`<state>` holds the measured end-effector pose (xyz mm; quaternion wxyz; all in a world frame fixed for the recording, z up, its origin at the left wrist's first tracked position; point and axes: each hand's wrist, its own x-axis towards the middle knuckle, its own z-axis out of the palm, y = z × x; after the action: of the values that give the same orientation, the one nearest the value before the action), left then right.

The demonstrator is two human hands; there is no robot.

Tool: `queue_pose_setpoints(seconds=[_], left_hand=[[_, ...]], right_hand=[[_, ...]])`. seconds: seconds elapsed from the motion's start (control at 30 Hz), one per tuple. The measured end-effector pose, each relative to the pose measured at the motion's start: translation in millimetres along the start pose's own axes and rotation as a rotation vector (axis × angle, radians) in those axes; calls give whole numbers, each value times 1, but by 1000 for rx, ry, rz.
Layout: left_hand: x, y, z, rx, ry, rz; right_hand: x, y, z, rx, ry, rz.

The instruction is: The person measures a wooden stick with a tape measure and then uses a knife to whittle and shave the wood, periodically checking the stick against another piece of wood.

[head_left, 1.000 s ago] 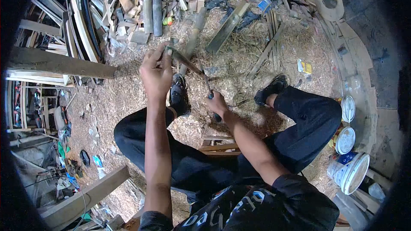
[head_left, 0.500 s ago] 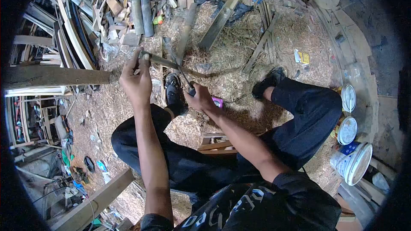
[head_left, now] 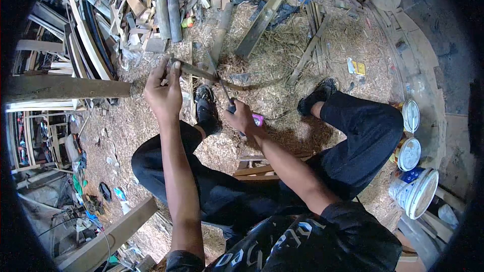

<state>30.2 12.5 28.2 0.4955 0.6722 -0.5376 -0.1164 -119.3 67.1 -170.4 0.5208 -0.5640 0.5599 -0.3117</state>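
Note:
Stretched out at the left, my left hand (head_left: 164, 93) is closed on one end of a narrow, flat grey-brown strip (head_left: 195, 70), thumb against its near end. The strip points right and slightly down. My right hand (head_left: 239, 117) grips the dark handle of a long, thin metal tool (head_left: 222, 86). Its shaft slants up and left, crossing the strip's far end in this view. I cannot tell whether the tool is a file or a blade. Below both hands, a shoe (head_left: 205, 108) rests on the shavings, and a small pink-and-black item (head_left: 257, 120) lies right of my right hand.
Wood shavings (head_left: 282, 65) cover the floor. Offcuts (head_left: 136, 5) and planks (head_left: 259, 25) lie ahead. A thick beam (head_left: 65, 88) juts in from the left, and another beam (head_left: 111, 234) lies at lower left. Lidded buckets (head_left: 414, 191) stand along the right.
My right hand has shifted slightly right and down with the tool, whose shaft now stands steeper against the strip. My left hand has moved slightly right, still holding the strip.

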Motion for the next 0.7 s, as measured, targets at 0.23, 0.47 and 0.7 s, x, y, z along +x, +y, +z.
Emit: queue_pose_setpoints(seconds=[0.23, 0.47, 0.7], left_hand=[[-2, 2, -2, -38, 7, 51], [-4, 1, -2, -11, -11, 35], [-4, 5, -5, 20, -30, 50]], right_hand=[[6, 72, -6, -180, -38, 185], [2, 27, 1, -103, 71, 19], [21, 79, -21, -213, -207, 313]])
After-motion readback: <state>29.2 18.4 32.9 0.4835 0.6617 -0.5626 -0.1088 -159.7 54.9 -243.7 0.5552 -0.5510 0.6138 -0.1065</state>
